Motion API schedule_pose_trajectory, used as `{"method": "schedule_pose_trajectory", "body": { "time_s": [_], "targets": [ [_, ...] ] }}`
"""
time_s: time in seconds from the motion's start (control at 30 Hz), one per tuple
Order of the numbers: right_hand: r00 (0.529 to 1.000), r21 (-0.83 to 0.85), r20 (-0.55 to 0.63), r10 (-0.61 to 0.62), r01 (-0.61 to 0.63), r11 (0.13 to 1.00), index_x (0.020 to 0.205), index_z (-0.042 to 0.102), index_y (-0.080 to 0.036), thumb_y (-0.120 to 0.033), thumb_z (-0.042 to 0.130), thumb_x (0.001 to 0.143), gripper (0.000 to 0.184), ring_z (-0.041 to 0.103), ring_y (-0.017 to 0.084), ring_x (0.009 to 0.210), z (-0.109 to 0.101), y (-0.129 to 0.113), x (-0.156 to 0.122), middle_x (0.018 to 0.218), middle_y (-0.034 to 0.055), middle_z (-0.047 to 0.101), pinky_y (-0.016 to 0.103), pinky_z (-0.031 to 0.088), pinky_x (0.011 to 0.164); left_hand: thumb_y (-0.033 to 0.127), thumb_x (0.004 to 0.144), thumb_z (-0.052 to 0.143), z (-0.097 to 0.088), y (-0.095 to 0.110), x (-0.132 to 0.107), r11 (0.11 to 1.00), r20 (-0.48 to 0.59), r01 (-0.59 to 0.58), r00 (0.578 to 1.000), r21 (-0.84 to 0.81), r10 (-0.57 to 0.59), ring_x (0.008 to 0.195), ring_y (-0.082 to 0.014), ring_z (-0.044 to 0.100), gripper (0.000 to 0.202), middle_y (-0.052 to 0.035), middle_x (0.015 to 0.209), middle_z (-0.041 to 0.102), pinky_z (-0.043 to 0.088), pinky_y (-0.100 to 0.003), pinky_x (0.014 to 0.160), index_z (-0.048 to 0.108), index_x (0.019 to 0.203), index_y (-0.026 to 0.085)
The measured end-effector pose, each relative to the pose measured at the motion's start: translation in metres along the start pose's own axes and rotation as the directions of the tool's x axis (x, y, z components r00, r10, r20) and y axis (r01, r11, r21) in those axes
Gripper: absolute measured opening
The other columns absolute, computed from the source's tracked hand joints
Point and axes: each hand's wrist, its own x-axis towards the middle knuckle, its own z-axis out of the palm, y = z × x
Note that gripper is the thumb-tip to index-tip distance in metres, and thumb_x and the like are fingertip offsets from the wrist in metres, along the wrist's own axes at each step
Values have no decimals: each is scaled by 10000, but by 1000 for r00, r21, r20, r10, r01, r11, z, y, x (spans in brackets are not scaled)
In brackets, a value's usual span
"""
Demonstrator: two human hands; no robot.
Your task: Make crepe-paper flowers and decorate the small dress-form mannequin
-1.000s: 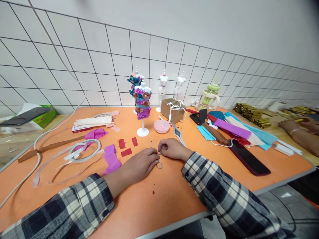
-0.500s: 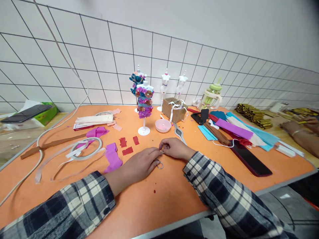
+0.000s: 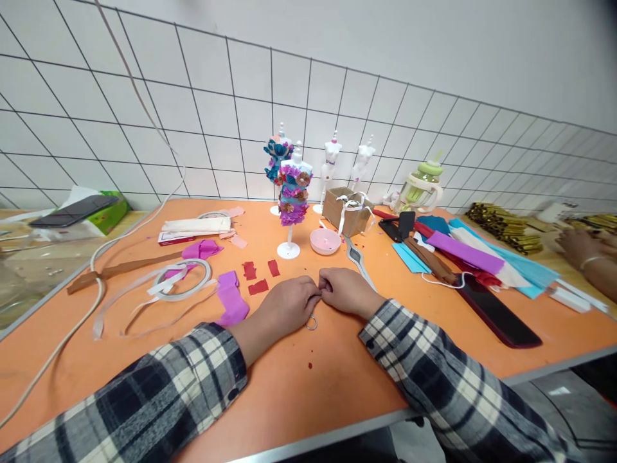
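Both of my hands rest on the orange table [image 3: 299, 392], knuckle to knuckle. My left hand [image 3: 287, 304] is curled, its fingertips pinched on a small metal piece whose ring [image 3: 312, 322] hangs just below. My right hand [image 3: 348, 291] is also curled, pinching the same spot from the right. What sits between the fingertips is too small to name. Red paper scraps [image 3: 260, 278] and a purple crepe piece [image 3: 231, 304] lie to the left of my hands.
A mini mannequin [image 3: 293, 196] dressed in paper flowers stands behind my hands, with a pink dish [image 3: 325, 240], scissors [image 3: 357, 258] and a cardboard box [image 3: 347, 211]. A tape roll [image 3: 182, 287] lies left. Crepe rolls [image 3: 465, 252] and a dark phone [image 3: 499, 313] lie right. Another person's hand [image 3: 581, 247] works far right.
My hands have drawn closer until the fingers meet over the small metal piece. The view has swung slightly, shifting everything on the table a little to the right.
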Motion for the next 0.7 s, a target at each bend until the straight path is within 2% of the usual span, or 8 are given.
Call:
{"method": "schedule_pose_trajectory", "body": {
  "time_s": [0.33,0.4,0.53,0.63,0.7],
  "targets": [
    [999,37,-15,-29,30,999,820,648,-211,-163,611,756,88,549,145,684,3,8,2,772,-1,677,250,269,567,99,770,558,-2,-7,1,998,-80,20,997,-59,-24,716,-191,647,143,-25,782,678,491,-279,630,660,760,199],
    [999,75,-29,-43,45,996,834,670,-212,-150,608,767,110,564,133,687,1,13,4,769,-12,677,236,309,585,103,792,551,-4,-7,0,996,-123,18,992,-84,-29,757,-198,651,145,-32,803,681,504,-293,673,658,779,199],
    [987,125,-156,-39,58,990,991,677,-202,-199,592,850,165,586,129,734,-5,14,3,826,-2,677,232,375,656,256,891,582,-7,-7,-1,990,-237,22,970,-139,-55,984,-253,637,122,-89,995,701,497,-386,884,668,941,186],
    [968,121,-246,-53,85,989,943,675,-194,-217,586,870,118,587,145,799,-7,4,-1,873,20,677,248,377,696,388,884,625,-8,-6,-1,982,-252,43,964,-181,-88,951,-259,642,218,-85,970,704,508,-387,846,661,944,182],
    [954,101,-286,-93,127,987,896,673,-194,-218,599,860,85,587,156,825,-6,-4,-5,881,25,678,257,371,710,400,893,604,-8,-5,0,978,-240,60,965,-200,-109,891,-249,646,216,-68,915,707,507,-375,799,652,882,189]
  ]
}}
